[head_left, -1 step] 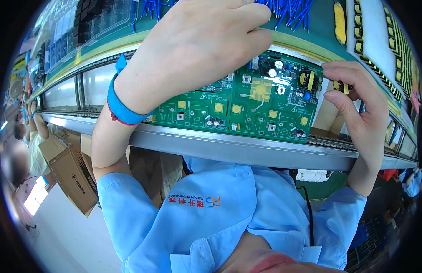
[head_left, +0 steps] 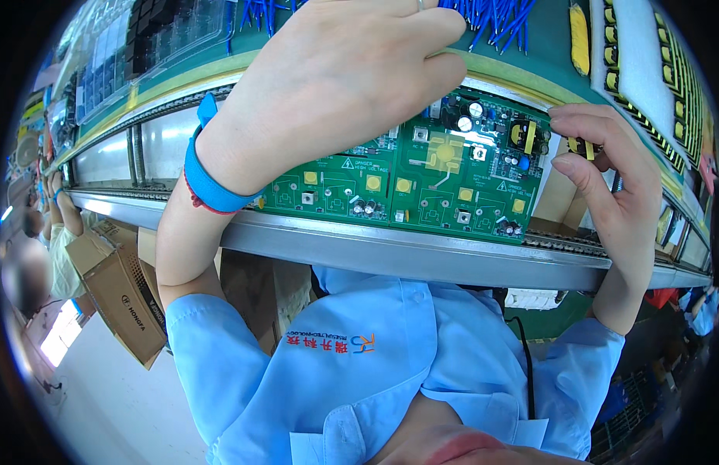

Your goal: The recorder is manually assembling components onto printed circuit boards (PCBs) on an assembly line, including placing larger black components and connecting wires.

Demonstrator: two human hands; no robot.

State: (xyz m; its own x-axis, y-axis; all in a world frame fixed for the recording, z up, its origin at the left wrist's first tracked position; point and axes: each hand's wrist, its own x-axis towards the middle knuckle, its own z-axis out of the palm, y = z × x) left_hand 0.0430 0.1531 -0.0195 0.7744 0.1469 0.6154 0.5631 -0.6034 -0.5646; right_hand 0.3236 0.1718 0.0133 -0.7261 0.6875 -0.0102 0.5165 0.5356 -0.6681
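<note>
My left hand (head_left: 359, 70), with a blue wrist strap (head_left: 212, 174), reaches over a green circuit board (head_left: 421, 213). Its fingers are bent and closed; the fingertips, and anything in them, are hidden. Several blue wires (head_left: 495, 23) lie just past those fingers. At the board's right end my right hand (head_left: 619, 163) pinches a small black and yellow transformer (head_left: 580, 147) between thumb and fingers. A similar transformer (head_left: 522, 136) sits on the board's right half, near upright capacitors. Part of the board's left half is covered by my left hand.
The board rests along a metal rail (head_left: 421, 252) with a chain track. Rows of transformers (head_left: 611, 54) on white foam stand at the far right, by a yellow object (head_left: 579, 39). Clear trays of black parts (head_left: 154, 39) lie far left. A cardboard box (head_left: 119, 287) is below left.
My left hand has shifted very slightly. The right hand, the transformer in it and the board stay where they were.
</note>
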